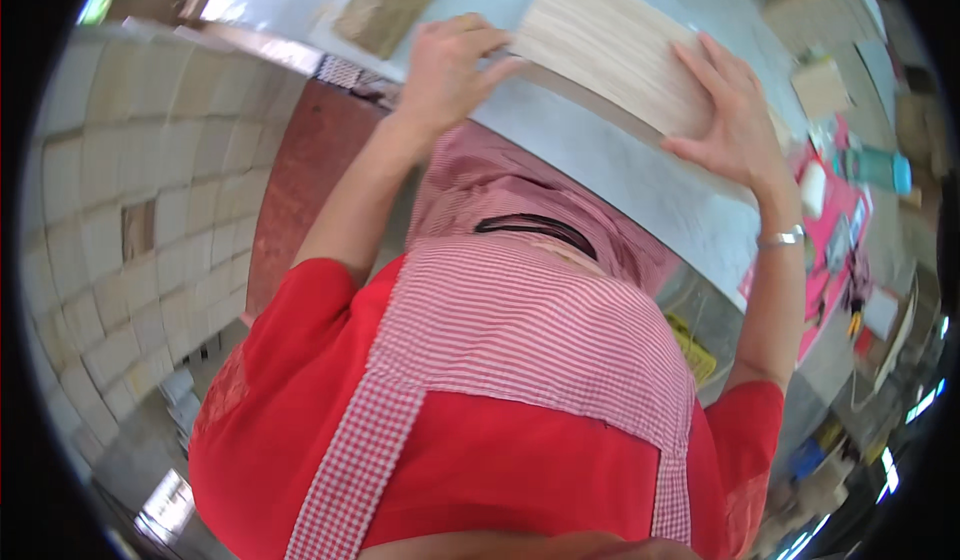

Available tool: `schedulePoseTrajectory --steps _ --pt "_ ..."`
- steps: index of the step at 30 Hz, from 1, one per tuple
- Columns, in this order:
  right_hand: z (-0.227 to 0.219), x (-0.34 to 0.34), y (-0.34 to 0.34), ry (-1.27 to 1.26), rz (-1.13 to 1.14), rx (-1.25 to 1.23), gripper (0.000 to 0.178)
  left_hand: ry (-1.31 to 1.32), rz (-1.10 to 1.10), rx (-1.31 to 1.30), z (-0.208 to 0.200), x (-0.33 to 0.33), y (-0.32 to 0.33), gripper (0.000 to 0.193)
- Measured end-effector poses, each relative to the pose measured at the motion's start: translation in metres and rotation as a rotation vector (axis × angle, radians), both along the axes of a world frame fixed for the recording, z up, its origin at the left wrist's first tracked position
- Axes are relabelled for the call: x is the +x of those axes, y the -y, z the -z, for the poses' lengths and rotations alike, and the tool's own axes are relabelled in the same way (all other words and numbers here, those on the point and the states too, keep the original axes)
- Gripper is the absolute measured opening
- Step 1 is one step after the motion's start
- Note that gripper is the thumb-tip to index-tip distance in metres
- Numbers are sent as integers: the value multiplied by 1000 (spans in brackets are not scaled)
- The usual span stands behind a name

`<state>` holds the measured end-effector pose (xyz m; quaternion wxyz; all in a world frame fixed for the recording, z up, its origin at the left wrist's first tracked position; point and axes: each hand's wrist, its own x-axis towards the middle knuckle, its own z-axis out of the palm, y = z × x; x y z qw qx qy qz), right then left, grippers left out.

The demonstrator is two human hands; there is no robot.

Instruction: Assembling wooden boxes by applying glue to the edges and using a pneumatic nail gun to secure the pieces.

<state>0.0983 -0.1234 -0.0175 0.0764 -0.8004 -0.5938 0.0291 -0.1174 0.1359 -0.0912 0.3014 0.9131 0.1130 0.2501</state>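
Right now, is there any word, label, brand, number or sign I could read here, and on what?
None that I can read.
Pale board by the right hand: no lettering visible.
Striped apron: no lettering visible.
Blue-capped bottle: too small and blurred to tell.

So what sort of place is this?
Probably a workshop or small factory, perhaps for woodwork: a pale board on a worktable, rows of stacked pale blocks, and a checked apron.

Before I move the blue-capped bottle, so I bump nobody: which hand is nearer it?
Right: the right hand rests on the pale wood-grained slab, left of the bottle; the left hand is farther, by the slab's left end.
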Motion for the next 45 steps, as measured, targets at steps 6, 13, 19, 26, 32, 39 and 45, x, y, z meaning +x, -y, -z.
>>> schedulePoseTrajectory --steps 6,13,19,26,32,39,45 --pt "15 2 -1 -21 59 28 94 -15 24 141 -11 1 -1 21" --pt "15 -1 -4 -47 30 -11 97 -79 13 136 -21 1 -1 21" --pt "31 -4 4 72 52 166 76 -91 29 111 -28 7 1 20" --pt "27 -1 101 -100 600 624 21 -103 39 107 -25 4 -2 21" --pt "38 -56 144 -213 725 469 14 -129 28 122 -29 3 -4 21" --pt "42 -56 139 -224 705 510 10 -189 47 137 -31 5 -6 21" --pt "38 -42 141 -222 627 437 10 -180 37 67 -30 4 -6 20"
